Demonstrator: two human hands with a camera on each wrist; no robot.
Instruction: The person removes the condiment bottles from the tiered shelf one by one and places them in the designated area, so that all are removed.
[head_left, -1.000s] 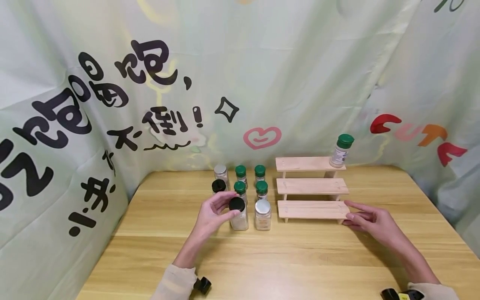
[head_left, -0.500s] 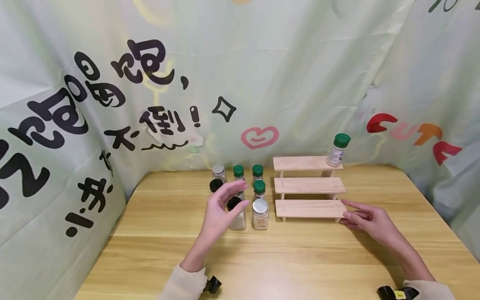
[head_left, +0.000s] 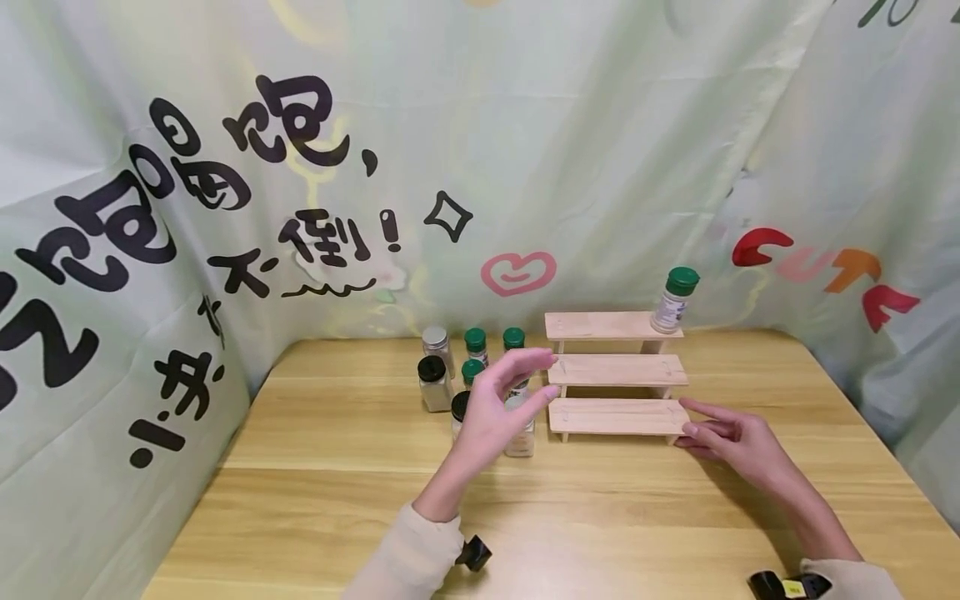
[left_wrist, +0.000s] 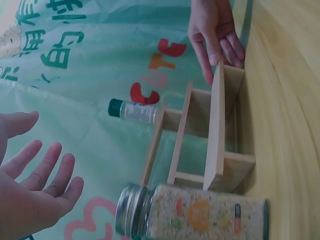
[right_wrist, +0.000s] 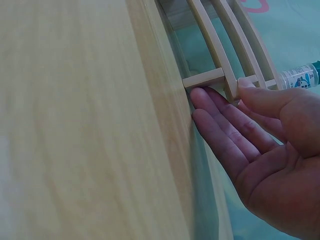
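Observation:
My left hand (head_left: 498,408) hovers over the front jars, thumb and fingers spread and holding nothing. Close below it is a square glass jar (left_wrist: 205,212) with a silver lid and pale grainy contents; the hand partly hides it in the head view. A black-capped jar (head_left: 460,406) stands just left of it, also partly covered. My right hand (head_left: 738,446) holds the right end of the lowest tier of a three-tier wooden rack (head_left: 615,417), thumb against the board and fingers around its end. A green-capped spice bottle (head_left: 675,302) stands on the top tier's right end.
Behind the left hand stand several green-capped bottles (head_left: 476,343), partly hidden. Another black-capped jar (head_left: 433,385) and a grey-lidded jar (head_left: 436,346) are at the group's left. A printed curtain (head_left: 615,167) borders the wooden table (head_left: 315,483) at the back and sides.
My left hand has left the front black-capped jar, risen and moved right, over the silver-lidded jar. The right hand stays at the rack's end. The jars have not moved.

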